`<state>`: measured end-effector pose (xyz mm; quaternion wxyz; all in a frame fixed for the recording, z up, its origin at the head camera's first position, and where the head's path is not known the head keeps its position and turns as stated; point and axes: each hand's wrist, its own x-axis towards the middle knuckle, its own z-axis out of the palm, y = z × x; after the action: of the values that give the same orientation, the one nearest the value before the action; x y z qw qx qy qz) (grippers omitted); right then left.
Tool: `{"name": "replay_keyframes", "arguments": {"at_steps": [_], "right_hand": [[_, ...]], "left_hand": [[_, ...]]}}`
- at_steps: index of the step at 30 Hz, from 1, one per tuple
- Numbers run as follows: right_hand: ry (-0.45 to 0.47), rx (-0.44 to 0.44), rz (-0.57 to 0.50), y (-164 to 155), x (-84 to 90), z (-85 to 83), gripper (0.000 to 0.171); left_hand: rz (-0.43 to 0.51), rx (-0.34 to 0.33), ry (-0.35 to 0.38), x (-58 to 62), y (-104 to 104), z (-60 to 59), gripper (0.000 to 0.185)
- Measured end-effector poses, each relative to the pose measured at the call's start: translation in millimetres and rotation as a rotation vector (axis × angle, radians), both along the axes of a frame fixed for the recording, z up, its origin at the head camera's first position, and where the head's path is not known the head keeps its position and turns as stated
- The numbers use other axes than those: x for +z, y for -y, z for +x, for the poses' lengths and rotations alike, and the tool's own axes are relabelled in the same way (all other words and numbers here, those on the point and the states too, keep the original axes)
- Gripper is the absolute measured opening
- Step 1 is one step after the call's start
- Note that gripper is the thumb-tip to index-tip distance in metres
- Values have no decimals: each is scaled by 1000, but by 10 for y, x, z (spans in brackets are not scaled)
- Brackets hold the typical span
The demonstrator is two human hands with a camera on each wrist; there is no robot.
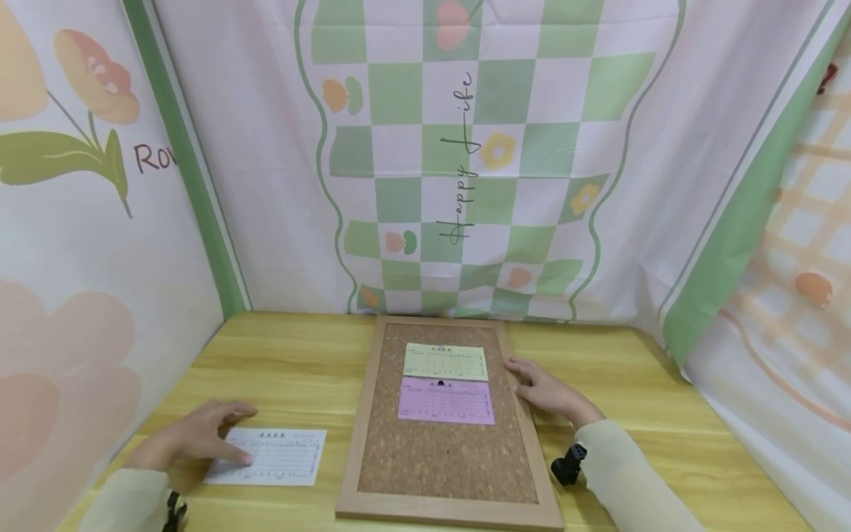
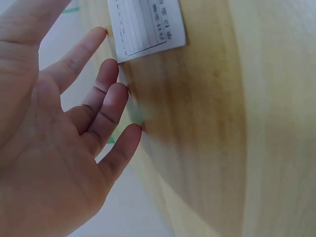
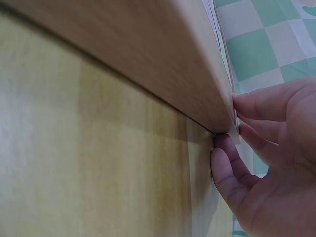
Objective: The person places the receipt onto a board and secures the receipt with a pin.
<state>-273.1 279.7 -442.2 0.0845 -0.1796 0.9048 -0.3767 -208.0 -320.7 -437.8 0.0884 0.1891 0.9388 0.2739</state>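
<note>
A white printed form (image 1: 286,458) lies on the table at the left. My left hand (image 1: 202,432) is over its left part, with the thumb on the sheet and the other fingers spread loosely beyond its far edge. In the left wrist view, those fingertips (image 2: 134,132) are at the tabletop beside the form's corner. A wood-framed corkboard (image 1: 452,465) lies flat in the middle. It bears a yellow form (image 1: 445,362) above a purple form (image 1: 445,403), with a black pushpin (image 1: 441,383) at the purple one's top. My right hand (image 1: 548,388) rests loosely against the board's right edge.
The wooden table (image 1: 286,362) runs back to a green-and-white checked curtain (image 1: 452,199). Patterned cloth hangs at the left (image 1: 73,244) and right (image 1: 798,244) sides. A black wrist device (image 1: 568,464) sits at the right sleeve.
</note>
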Motion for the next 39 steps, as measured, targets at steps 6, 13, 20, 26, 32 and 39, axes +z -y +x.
{"name": "replay_keyframes", "arguments": {"at_steps": [6,13,20,26,32,39], "right_hand": [[1,2,9,-15,-22,-17,52],[-19,33,24,-36,-21,-10,53],[12,9,-16,-30,-7,8,52],[-8,28,5,-49,-32,-7,53],[15,15,-9,-49,-55,-22,55],[14,3,-26,-21,-51,-17,52]], "left_hand": [[10,30,15,-13,18,-7,73],[24,84,70,-21,1,-27,74],[58,76,120,-40,0,-70,58],[78,66,149,-46,-12,-71,48],[80,45,161,-63,12,-76,44],[81,48,162,-168,80,-138,50]]}}
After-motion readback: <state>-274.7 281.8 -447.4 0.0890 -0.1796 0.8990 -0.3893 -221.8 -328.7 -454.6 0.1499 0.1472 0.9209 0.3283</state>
